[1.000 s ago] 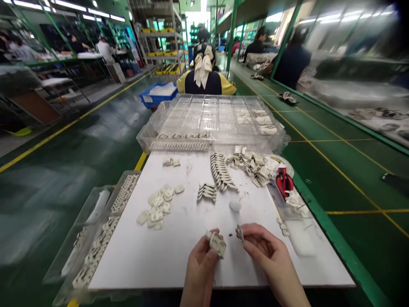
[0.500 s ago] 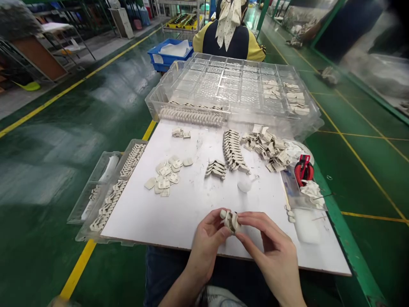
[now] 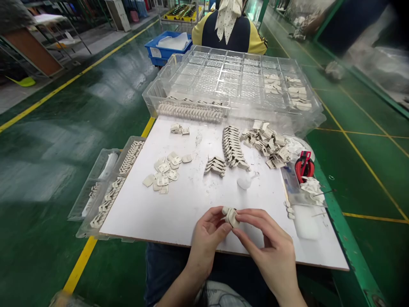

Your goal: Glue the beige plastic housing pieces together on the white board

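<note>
1. Pinched between left hand (image 3: 209, 236) and right hand (image 3: 268, 247) above the white board's (image 3: 179, 213) near edge: a small beige moulded plastic part (image 3: 230, 216), fingertips of both closed on it.
2. Likely light, stiff, smooth; best gripped by its edges.
3. Behind: clear compartmented plastic tray (image 3: 236, 81), a few cells holding similar parts; narrow clear tray (image 3: 108, 192) at left, rows of parts inside.

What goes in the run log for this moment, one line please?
left hand: pinching small beige part | right hand: fingertips on same part | over white board | loose parts pile to the left
</note>
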Tool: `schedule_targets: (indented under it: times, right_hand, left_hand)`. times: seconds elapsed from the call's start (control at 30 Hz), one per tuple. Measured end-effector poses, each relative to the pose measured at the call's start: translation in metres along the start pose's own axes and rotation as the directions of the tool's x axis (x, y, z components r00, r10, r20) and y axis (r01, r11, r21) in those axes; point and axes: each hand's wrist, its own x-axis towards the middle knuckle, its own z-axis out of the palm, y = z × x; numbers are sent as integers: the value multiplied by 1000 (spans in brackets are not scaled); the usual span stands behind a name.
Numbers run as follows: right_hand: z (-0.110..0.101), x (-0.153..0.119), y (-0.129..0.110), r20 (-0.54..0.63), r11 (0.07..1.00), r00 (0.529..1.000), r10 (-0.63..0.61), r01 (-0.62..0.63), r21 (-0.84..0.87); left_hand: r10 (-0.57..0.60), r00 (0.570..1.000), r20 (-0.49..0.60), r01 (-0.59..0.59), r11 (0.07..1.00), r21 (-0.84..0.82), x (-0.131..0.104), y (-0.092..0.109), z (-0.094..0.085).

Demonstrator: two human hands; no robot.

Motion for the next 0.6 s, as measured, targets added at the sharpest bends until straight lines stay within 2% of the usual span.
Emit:
schedule_targets:
  times: [0.17,0.23,0.33,0.43,0.53,0.6]
  right_hand:
    - [3,-3,3,-49,979,981,-186,180,-97]
    - [3,-5,6,-25,979,983,-183,180,-93]
    - [2,-9,13,-10,1000,1000,-9,9,-28]
    - [0,-10,21,48,974,978,202,-206,91]
    - [0,-10,26,171,925,941,290,-322,202]
    - [0,-11,27,207,892,925,318,-366,265]
  left_hand:
    - [54,999,-6,-51,966,253,-1,3,-2]
    - [88,996,1,-83,940,331,-1,4,-4]
    - [149,988,40,-152,898,414,-1,5,-7]
    - [202,969,140,-246,829,502,-1,6,-7]
    - [297,927,229,-375,694,614,-3,9,-6]
    - [374,884,280,-458,574,679,-5,10,-4]
